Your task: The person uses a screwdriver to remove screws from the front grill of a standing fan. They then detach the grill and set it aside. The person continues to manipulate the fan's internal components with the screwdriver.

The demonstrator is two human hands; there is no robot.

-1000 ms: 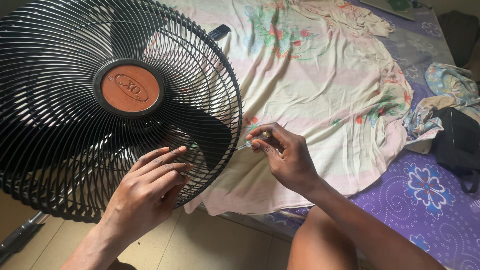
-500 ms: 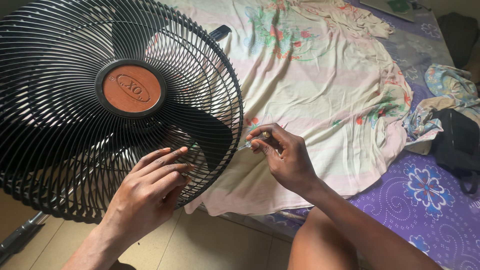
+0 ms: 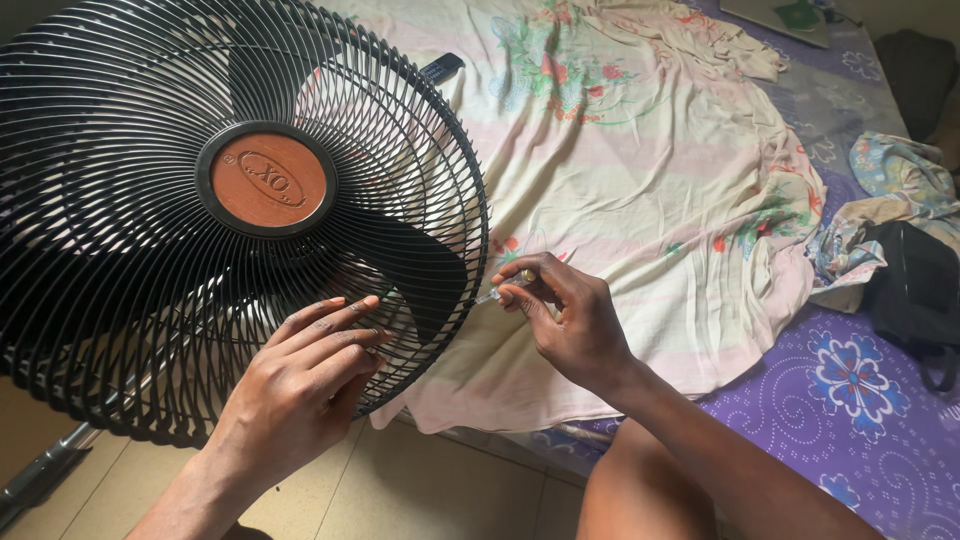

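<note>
The left hand (image 3: 300, 385) is lying flat against the lower front of the black wire fan guard (image 3: 120, 330), its fingers (image 3: 335, 330) stretched out and spread over the ribs, pressing on them rather than closing around anything. The right hand (image 3: 570, 320) is hovering just beside the guard's right rim, its fingers (image 3: 530, 285) pinching shut on a small slim tool (image 3: 492, 295) whose tip is pointing at the rim; the tool's kind is too small to tell. Inside the guard, the dark fan blades (image 3: 400, 275) are sitting behind a round orange hub cap (image 3: 268, 180). The fan is standing at the edge of a bed (image 3: 860, 400) covered by a purple flowered sheet, with a pale floral cloth (image 3: 640, 170) spreading over it. A black bag (image 3: 915, 285) is resting near the bed's right side, touching a crumpled patterned cloth (image 3: 895, 175).
</note>
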